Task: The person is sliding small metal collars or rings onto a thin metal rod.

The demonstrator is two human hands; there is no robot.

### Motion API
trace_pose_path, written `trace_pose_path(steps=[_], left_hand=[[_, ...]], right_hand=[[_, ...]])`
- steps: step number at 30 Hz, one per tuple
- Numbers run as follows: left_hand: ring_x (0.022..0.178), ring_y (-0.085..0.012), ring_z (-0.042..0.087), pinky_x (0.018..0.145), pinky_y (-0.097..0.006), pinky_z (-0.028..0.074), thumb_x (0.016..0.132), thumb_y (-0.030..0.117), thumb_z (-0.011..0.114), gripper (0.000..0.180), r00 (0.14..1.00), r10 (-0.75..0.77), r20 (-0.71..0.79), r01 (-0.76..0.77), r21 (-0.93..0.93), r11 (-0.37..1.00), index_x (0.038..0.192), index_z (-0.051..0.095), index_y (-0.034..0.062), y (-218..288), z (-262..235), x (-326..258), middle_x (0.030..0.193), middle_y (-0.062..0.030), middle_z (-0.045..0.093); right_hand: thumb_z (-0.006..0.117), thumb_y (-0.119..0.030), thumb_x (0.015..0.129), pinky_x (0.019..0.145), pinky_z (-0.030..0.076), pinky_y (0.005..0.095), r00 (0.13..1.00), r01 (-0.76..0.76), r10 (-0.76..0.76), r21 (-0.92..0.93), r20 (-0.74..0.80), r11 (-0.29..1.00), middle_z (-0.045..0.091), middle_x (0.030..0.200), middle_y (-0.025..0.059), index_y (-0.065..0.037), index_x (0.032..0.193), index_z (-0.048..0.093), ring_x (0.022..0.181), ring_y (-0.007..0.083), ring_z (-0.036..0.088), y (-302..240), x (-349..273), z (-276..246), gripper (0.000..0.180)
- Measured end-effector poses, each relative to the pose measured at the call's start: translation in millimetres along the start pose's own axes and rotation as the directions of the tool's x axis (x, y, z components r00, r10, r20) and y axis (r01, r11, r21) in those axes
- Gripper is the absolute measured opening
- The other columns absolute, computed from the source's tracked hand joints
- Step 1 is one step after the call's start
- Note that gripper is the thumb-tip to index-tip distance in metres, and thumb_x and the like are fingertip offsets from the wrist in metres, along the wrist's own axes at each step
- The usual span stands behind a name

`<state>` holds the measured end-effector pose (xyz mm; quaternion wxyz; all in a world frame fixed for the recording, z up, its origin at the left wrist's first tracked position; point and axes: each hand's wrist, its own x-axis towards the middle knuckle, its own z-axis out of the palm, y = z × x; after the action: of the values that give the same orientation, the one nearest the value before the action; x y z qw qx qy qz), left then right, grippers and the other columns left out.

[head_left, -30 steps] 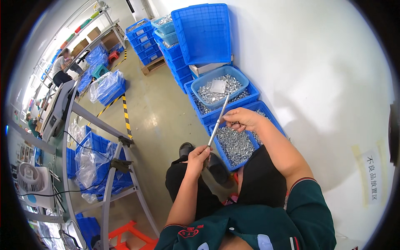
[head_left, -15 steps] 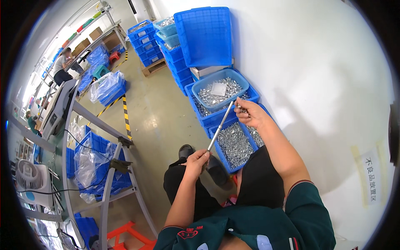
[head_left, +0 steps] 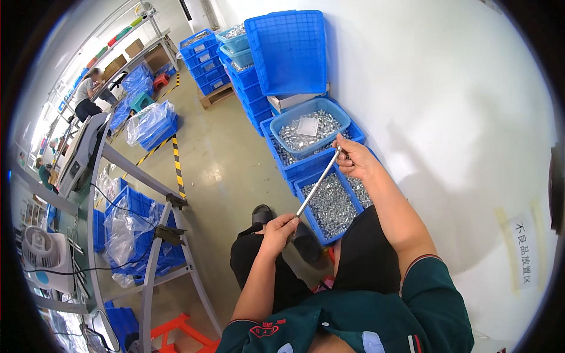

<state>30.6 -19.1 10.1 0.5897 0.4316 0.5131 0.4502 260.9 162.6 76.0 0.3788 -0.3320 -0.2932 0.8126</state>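
Note:
A thin silver metal rod (head_left: 318, 183) slants up and to the right between my two hands, above the blue bins. My left hand (head_left: 279, 233) is closed round its lower end. At the upper end, my right hand (head_left: 355, 160) is closed, its thumb and fingertips touching the rod's tip. Small shiny metal pieces show among the right fingers; their exact kind is too small to tell. Below the rod, a blue bin (head_left: 314, 226) holds many small silver metal parts (head_left: 331, 206). Beyond it, a light-blue tub (head_left: 283, 145) of similar parts carries a clear square plastic piece (head_left: 307, 126).
A large blue crate (head_left: 286, 53) stands on its side behind the tub, near the white wall (head_left: 424, 76). Stacked blue crates (head_left: 206, 65) are farther back. At left are a metal-framed workbench (head_left: 154, 265), a white fan (head_left: 44, 253) and bagged crates (head_left: 132, 229). A person (head_left: 88, 94) works far left.
The rod has shifted slightly up and right, its upper end now meeting my right fingertips. My left hand has moved a little to the right with it.

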Motion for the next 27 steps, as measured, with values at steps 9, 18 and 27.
trace_pose_path(steps=[9, 18, 27], left_hand=[[0.060, -0.0080, 0.048, 0.055, -0.020, 0.037, 0.086, 0.015, 0.053, 0.019, 1.000, -0.001, 0.007, 0.001, 0.018, 1.000, 0.092, 0.060, -0.0014, 1.5, -2.1, -2.3, 0.065, 0.0000, 0.052], [0.055, -0.0057, 0.046, 0.048, -0.019, 0.035, 0.086, 0.017, 0.054, 0.019, 0.999, -0.018, -0.027, 0.021, 0.103, 0.994, 0.091, 0.061, 0.0004, 11.0, 0.2, -10.1, 0.064, 0.0019, 0.051], [0.056, -0.0053, 0.046, 0.049, -0.019, 0.036, 0.085, 0.018, 0.054, 0.020, 1.000, 0.000, 0.001, 0.000, 0.068, 0.998, 0.093, 0.061, 0.0004, 9.3, -1.0, -8.4, 0.065, 0.0024, 0.051]], right_hand=[[0.059, -0.037, 0.083, 0.031, 0.020, 0.0178, 0.997, 0.035, -0.028, -0.108, 0.065, 0.994, 0.041, 0.050, -0.0013, -0.008, 0.076, 0.054, 0.035, 0.0044, 0.030, -1.4, -7.1, 6.6, 0.031], [0.063, -0.032, 0.082, 0.031, 0.019, 0.0166, 0.993, -0.030, 0.062, -0.289, 0.099, 0.957, 0.041, 0.049, -0.0024, -0.007, 0.072, 0.055, 0.034, 0.0030, 0.030, -13.3, -10.8, -2.0, 0.028], [0.060, -0.034, 0.084, 0.031, 0.020, 0.0167, 0.975, -0.046, 0.067, -0.102, 0.211, 0.994, 0.040, 0.048, -0.0029, -0.007, 0.073, 0.057, 0.035, 0.0031, 0.031, -9.8, -11.3, 0.2, 0.029]])
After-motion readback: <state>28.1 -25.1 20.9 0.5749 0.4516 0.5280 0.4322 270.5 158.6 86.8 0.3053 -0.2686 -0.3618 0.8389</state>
